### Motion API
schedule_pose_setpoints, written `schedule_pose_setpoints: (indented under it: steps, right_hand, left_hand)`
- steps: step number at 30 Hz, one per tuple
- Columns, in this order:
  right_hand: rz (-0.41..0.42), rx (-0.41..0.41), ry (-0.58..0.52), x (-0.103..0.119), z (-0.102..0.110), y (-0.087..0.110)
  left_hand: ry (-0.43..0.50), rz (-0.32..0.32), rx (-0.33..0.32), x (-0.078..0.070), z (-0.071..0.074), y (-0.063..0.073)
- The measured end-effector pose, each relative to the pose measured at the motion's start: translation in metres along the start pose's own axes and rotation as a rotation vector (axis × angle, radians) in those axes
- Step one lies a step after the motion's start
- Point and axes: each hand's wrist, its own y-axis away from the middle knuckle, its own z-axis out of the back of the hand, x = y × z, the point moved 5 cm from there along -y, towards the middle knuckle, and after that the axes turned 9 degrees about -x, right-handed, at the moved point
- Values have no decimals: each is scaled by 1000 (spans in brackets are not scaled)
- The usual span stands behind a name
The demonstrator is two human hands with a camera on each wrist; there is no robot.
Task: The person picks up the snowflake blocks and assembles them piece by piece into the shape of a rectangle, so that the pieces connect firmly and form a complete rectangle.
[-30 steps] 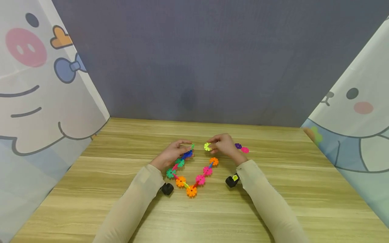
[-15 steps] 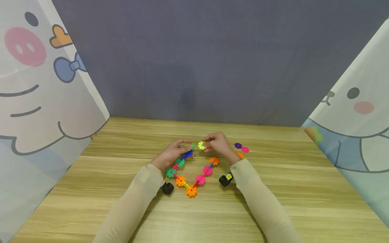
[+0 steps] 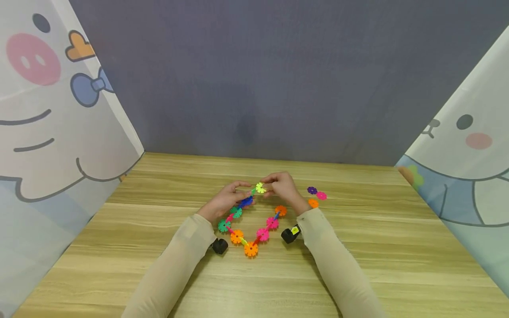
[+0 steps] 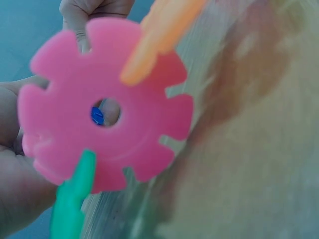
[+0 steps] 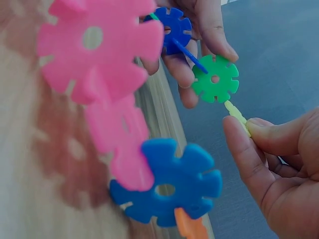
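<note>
A chain of notched plastic snowflake discs, with an orange disc [image 3: 251, 249] at its near bend, lies in a V shape in the head view. My left hand [image 3: 224, 202] grips its far left end, where blue discs [image 5: 174, 27] join a green disc [image 5: 215, 79]. Between thumb and index finger, my right hand [image 3: 283, 187] pinches a yellow disc [image 5: 237, 118]. That disc's edge meets the green disc's lower rim; whether they interlock I cannot tell. A pink disc [image 4: 75, 119] of the chain fills much of the left wrist view, hiding part of the left hand.
Loose purple [image 3: 312, 190], pink [image 3: 321, 195] and orange [image 3: 313, 203] discs lie on the wooden table [image 3: 397, 247] right of the right hand. The chain's other end is an orange disc [image 3: 280, 210]. A grey panel [image 3: 254, 88] stands behind the table.
My right hand has moved left with the yellow disc, bringing it to the green disc. The loose orange disc has come into view from behind the right arm. My left hand stays in place.
</note>
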Motion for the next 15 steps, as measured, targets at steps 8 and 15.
schedule_pose_setpoints:
  steps: [8,15]
  right_hand:
    - [33,5,18,4,-1,1]
    - [29,43,25,7,-6,2]
  left_hand:
    - [-12,7,5,-1,0,1]
    - [2,-4,1,-1,-1,0]
